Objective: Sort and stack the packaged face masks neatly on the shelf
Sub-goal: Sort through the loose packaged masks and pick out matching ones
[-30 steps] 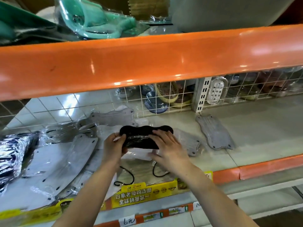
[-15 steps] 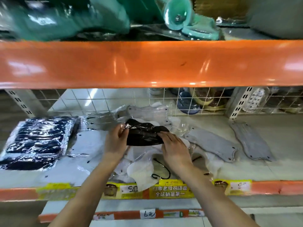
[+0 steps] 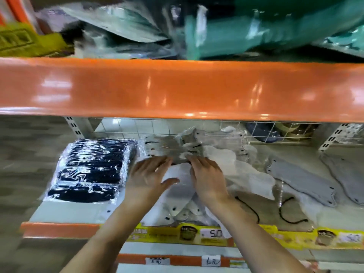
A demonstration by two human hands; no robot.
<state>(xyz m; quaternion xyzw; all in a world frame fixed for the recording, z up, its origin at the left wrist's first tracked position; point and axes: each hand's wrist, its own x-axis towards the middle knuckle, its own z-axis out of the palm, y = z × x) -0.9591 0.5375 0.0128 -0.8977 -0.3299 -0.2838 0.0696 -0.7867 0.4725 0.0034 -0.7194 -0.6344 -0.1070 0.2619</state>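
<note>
Since half a second ago the black mask held between both hands has left them; it is no longer in either grasp, and likely joined the stack of black packaged masks (image 3: 92, 170) lying at nine o'clock on the shelf (image 3: 65, 213), though blur hides where it landed. The left hand (image 3: 149, 177) now lies flat, fingers spread and released, over a white packaged mask (image 3: 177, 186) at the centre. The right hand (image 3: 206, 178) reaches to twelve o'clock, fingertips (image 3: 192, 159) at the edge of a grey packaged mask (image 3: 177, 146) in crinkled film; whether they pinch it or only touch cannot be told. Loose grey masks (image 3: 301, 180) lie well apart at three o'clock, with black ear loops (image 3: 285, 211) trailing near the shelf front. Judgement: one black piece sorted, and the next pick seems under way; the white and grey heap remains unsorted.
</note>
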